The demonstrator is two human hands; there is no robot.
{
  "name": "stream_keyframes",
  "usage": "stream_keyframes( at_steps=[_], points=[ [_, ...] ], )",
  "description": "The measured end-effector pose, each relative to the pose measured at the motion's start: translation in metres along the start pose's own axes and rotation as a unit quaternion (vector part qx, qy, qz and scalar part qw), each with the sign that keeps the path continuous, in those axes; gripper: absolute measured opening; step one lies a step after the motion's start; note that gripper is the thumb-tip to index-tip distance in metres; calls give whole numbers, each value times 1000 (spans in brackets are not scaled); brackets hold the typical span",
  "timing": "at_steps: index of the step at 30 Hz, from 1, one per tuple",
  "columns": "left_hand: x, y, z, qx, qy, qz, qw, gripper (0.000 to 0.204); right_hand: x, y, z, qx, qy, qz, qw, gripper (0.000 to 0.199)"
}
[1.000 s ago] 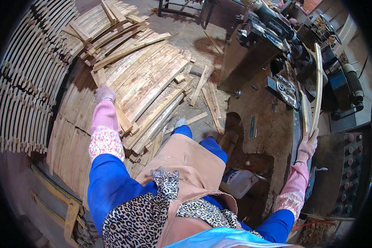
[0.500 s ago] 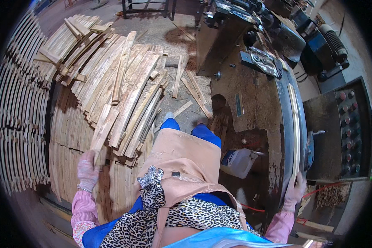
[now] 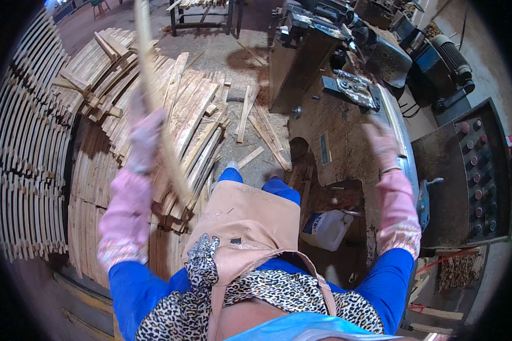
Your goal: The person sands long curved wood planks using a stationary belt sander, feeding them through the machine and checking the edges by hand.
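Note:
My left hand (image 3: 146, 139), in a pale work glove, is closed around a long wooden strip (image 3: 164, 128). The strip is raised and nearly upright, slightly blurred, above the pile of wooden slats (image 3: 193, 99) on the left. My right hand (image 3: 383, 145), also gloved and smeared by motion, has its fingers stretched out and apart. It is over the side of the machine table (image 3: 352, 136), close beside another wooden strip (image 3: 393, 116) that lies along the table's right edge. Whether the hand touches that strip I cannot tell.
Tall stacks of slats (image 3: 28, 170) line the far left. A control panel with several buttons (image 3: 475, 170) stands at right, a motor (image 3: 452, 54) behind it. A white jug (image 3: 328, 229) sits under the machine. Loose offcuts (image 3: 264, 133) lie on the floor ahead.
My left hand has lifted a wooden strip from the pile, moving up and inward. My right hand has moved forward along the machine edge, and the strip there has slid forward.

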State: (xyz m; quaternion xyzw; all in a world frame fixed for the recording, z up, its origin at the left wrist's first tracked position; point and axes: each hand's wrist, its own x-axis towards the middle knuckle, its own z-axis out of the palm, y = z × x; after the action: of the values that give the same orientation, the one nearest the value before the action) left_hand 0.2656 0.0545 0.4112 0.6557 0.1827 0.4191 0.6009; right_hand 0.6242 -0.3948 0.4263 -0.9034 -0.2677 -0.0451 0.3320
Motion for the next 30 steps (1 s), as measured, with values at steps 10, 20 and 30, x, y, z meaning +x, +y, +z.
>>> stream_keyframes(
  at_steps=[10,20,30],
  points=[
    [2,-18,347,-532,-170,-189,808,37,-159,-114,-19,199,-39,88,975,83],
    [-46,-193,220,-58,-205,-317,924,54,-298,41,-110,-309,148,145,928,68],
    [2,-178,163,235,-209,-172,934,54,13,89,-38,-417,170,118,885,63]
  ],
)
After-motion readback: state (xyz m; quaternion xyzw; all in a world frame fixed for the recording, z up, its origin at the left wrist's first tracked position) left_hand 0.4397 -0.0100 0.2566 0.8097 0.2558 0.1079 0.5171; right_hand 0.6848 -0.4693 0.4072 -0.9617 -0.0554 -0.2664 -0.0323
